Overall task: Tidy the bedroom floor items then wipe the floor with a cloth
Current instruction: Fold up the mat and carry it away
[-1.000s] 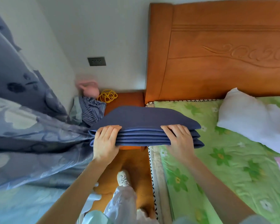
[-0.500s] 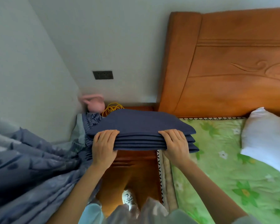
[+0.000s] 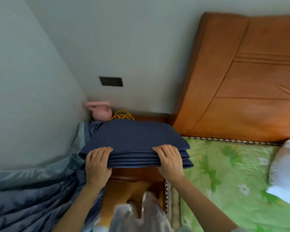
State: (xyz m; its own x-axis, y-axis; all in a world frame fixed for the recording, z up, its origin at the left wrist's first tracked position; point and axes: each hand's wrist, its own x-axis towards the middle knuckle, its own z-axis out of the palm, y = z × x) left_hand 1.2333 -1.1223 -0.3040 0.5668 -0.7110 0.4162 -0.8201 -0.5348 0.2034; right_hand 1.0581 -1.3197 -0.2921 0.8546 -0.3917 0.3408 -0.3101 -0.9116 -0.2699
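A folded dark blue blanket (image 3: 134, 141), stacked in several layers, is held over the wooden bedside table (image 3: 137, 174) in the corner. My left hand (image 3: 97, 163) grips its near left edge, fingers curled over the top. On the near right edge, my right hand (image 3: 170, 160) grips the same way. The blanket hides most of the tabletop; whether it rests on the table cannot be told.
A pink kettlebell (image 3: 100, 111) and a coil of yellow cord (image 3: 122, 115) sit at the back of the table. Blue curtain fabric (image 3: 32, 198) hangs at left. The bed with green floral sheet (image 3: 224, 173), white pillow (image 3: 288, 168) and wooden headboard (image 3: 241, 81) is on the right.
The blanket has moved forward toward the corner, over the bedside table, with both hands keeping their grip. The view has swung nearer the wall.
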